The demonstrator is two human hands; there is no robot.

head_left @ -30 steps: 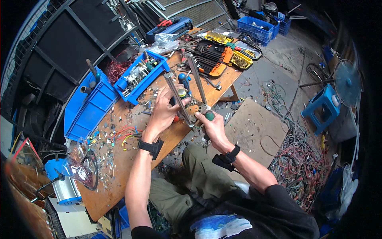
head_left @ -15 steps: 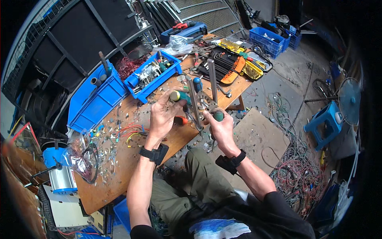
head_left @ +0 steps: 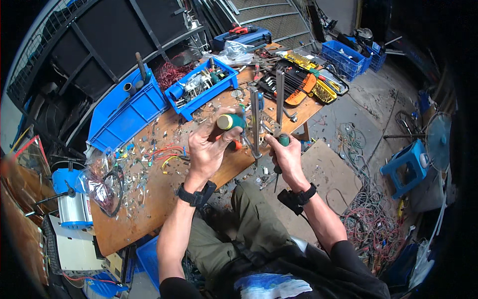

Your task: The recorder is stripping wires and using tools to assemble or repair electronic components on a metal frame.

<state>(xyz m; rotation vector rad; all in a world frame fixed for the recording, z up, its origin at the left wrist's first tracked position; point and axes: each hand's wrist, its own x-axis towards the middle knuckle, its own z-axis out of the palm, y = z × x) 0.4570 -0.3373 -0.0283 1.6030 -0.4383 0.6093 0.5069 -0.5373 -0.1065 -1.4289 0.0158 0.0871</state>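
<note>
Left hand: our fingers (head_left: 206,144) close around a thick screwdriver handle (head_left: 235,121), smooth green with a rounded yellow end.
Right hand: our other fingers (head_left: 289,157) wrap a smaller green screwdriver (head_left: 284,140), its thin shaft pointing down; whether they also grip the metal, we cannot tell.
Metal frame (head_left: 255,119): two flat grey bars rising between our hands, by the table's near edge.
Table (head_left: 117,239): wood, gritty with scraps.
Tray (head_left: 211,94): ribbed blue plastic, filled with hardware.
</note>
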